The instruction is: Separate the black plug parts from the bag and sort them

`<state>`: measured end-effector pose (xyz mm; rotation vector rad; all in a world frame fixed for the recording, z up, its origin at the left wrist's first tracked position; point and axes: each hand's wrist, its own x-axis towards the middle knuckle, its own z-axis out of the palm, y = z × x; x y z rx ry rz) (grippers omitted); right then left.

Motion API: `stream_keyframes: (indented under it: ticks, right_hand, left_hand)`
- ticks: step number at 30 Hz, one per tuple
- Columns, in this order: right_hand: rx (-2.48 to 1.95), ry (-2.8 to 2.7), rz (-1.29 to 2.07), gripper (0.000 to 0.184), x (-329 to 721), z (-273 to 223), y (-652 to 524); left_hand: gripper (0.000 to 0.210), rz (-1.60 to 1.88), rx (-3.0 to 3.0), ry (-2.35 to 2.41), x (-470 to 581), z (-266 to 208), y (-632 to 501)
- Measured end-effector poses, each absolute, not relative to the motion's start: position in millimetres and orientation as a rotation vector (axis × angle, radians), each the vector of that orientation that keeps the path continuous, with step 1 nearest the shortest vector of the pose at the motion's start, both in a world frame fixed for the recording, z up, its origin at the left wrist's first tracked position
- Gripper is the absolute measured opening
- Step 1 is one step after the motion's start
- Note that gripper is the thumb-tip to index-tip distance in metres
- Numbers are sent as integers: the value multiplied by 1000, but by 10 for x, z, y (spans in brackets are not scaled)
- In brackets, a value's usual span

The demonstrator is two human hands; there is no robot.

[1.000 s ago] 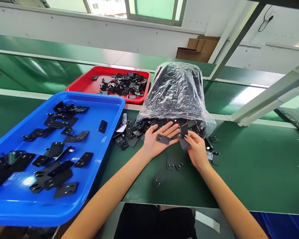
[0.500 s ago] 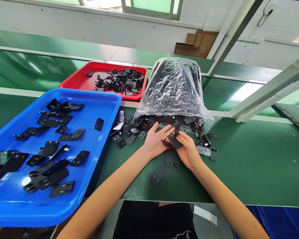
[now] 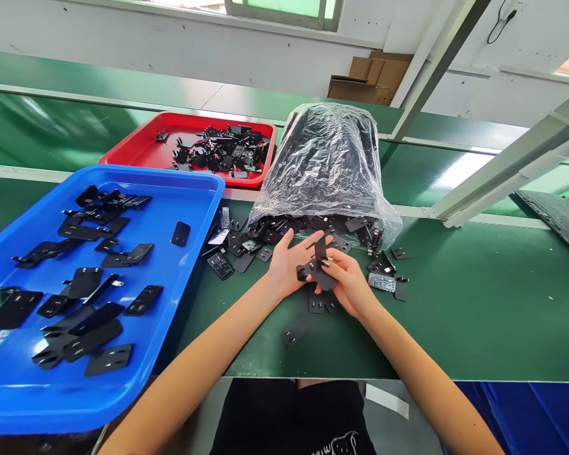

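My right hand (image 3: 353, 284) grips a flat black plastic part (image 3: 321, 275) between thumb and fingers, with an upright tab on it. My left hand (image 3: 287, 265) lies palm up with its fingers stretched out behind and under the part; a small black piece overlaps its fingers, and I cannot tell whether it is separate. Beneath the hands, loose black plates (image 3: 296, 330) with small metal-looking pins lie on the green table (image 3: 455, 309). Just behind the hands, a clear plastic bag (image 3: 329, 164) lies with its mouth toward me, similar black pieces spilling out.
A blue tray (image 3: 171, 316) with scattered black parts stands at the left. Behind it a red tray (image 3: 137, 142) holds a heap of small black parts. A slanted metal post (image 3: 512, 164) rises at the right. Cardboard boxes (image 3: 374, 76) stand at the back.
The black part in my right hand has tilted, showing more of its flat face. My left palm stays turned up beside it. The whole view has shifted slightly.
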<state>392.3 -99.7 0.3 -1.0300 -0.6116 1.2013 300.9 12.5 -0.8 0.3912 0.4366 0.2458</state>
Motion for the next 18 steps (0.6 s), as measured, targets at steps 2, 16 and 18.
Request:
stream_keyframes:
  ticks: [2,16,18]
  right_hand:
    - [-1028,-615,1278,24,3933,0,-982]
    - [-935,-566,1300,24,3961,-6,-960]
    - [-920,-585,1315,24,3980,-20,-961]
  left_hand:
    - [65,192,419,440,3003,-9,129]
    - [66,-31,512,421,3010,-54,128]
    - [65,-55,507,415,3012,-67,129]
